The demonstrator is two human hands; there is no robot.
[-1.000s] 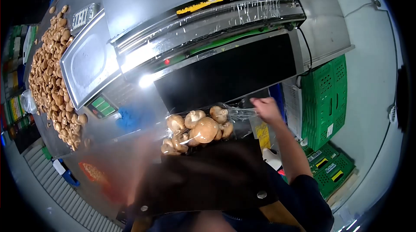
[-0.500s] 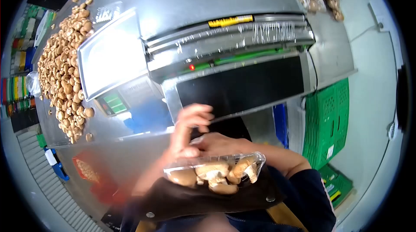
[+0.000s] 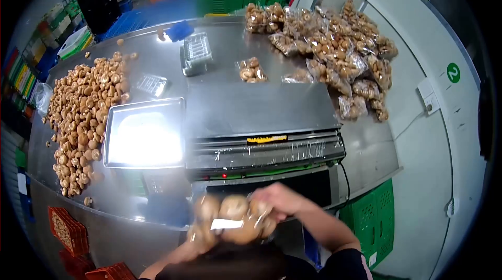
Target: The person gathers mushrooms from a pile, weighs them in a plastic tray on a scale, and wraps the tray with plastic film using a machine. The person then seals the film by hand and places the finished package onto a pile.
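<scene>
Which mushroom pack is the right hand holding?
The pack at the bottom of the view, gripped by the right hand; the other packs lie on the table.

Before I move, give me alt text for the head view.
A pack of mushrooms in clear film has the right hand at its upper right edge and the blurred left hand at its lower left. Beyond it stands a metal wrapping machine, with loose mushrooms heaped far left on the steel table and wrapped packs piled far right.

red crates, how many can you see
3: one crate at lower left, a second crate just below it in the picture, a third crate at the bottom edge. More may be hidden.
</scene>
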